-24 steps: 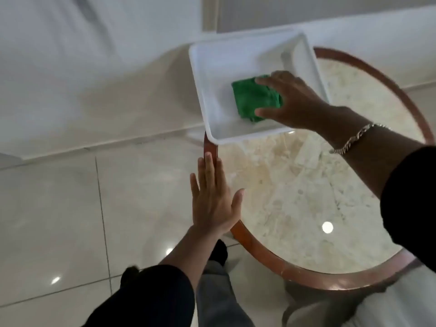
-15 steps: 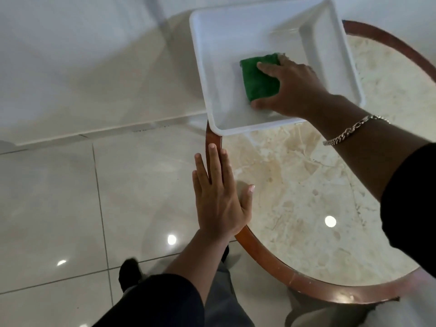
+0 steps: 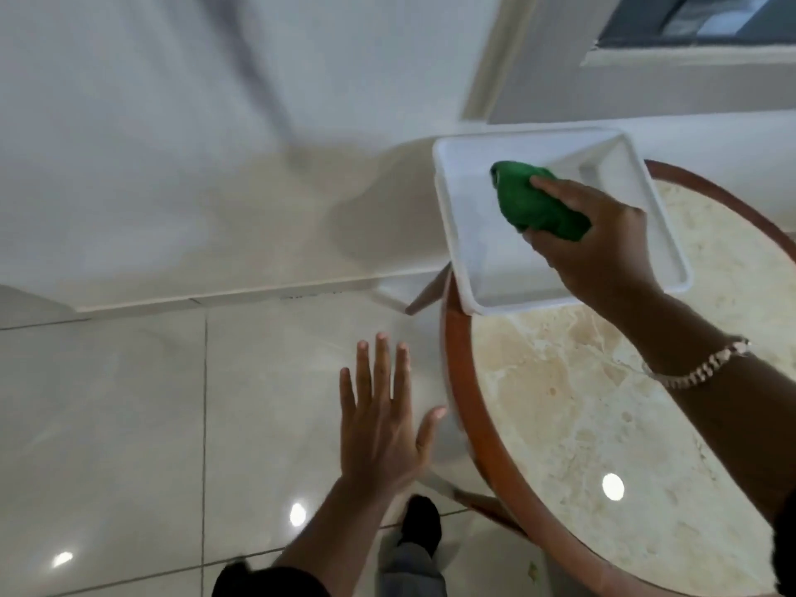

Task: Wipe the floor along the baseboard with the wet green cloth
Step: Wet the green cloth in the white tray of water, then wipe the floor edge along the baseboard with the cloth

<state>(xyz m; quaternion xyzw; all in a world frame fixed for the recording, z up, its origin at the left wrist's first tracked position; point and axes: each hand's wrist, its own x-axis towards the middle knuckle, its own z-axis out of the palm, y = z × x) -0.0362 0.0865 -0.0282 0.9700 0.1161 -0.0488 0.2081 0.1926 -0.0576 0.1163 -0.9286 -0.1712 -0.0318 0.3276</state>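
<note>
My right hand [image 3: 603, 247] grips the green cloth [image 3: 534, 204], bunched up and held above the inside of a white plastic tub [image 3: 465, 269]. The tub rests on the far left edge of a round marble-topped table [image 3: 560, 402]. My left hand [image 3: 383, 420] hovers flat with fingers spread over the glossy tiled floor [image 3: 129, 424], just left of the table's wooden rim. The pale baseboard [image 3: 215, 297] runs along the foot of the white wall beyond my left hand.
The table's wooden rim [image 3: 456, 381] and a leg [image 3: 426, 290] stand close to the baseboard. My shoe [image 3: 422, 525] is on the floor below my left hand. A window frame [image 3: 689, 40] sits at the top right.
My right hand has closed on the cloth and lifted it off the tub's bottom, bunching it. My left hand has drifted slightly left, off the table rim. The camera has tilted up.
</note>
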